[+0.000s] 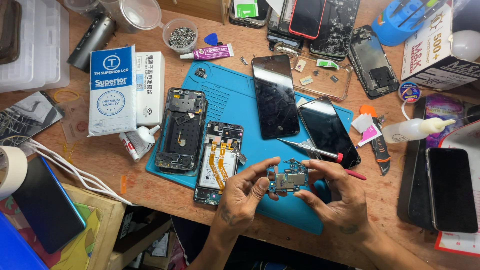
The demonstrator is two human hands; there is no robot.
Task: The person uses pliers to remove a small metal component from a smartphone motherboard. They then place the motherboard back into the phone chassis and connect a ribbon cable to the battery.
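The small green-and-silver phone circuit board (287,180) was held between both hands, clear of the bench. The left hand (243,195) had thumb and forefinger closed on the board's left edge; the right hand (336,197) pinched its right edge and upper corner in the same manner (neither grip showed any slack). The board's long axis ran roughly left to right, its face turned up toward the camera, and it sat midway between the two hands, neither being nearer.

Directly beneath lay the blue silicone repair mat (235,100). Just left of the left hand rested an opened phone chassis with white battery and orange flex cables (218,162), and beside that a stripped black phone frame (181,131). Behind the right hand lay a red-handled precision screwdriver (320,152), its shaft across a black glass phone screen (328,131). A second, larger dark screen (274,95) lay further back on the mat. The wooden bench (150,192) carried much other clutter.
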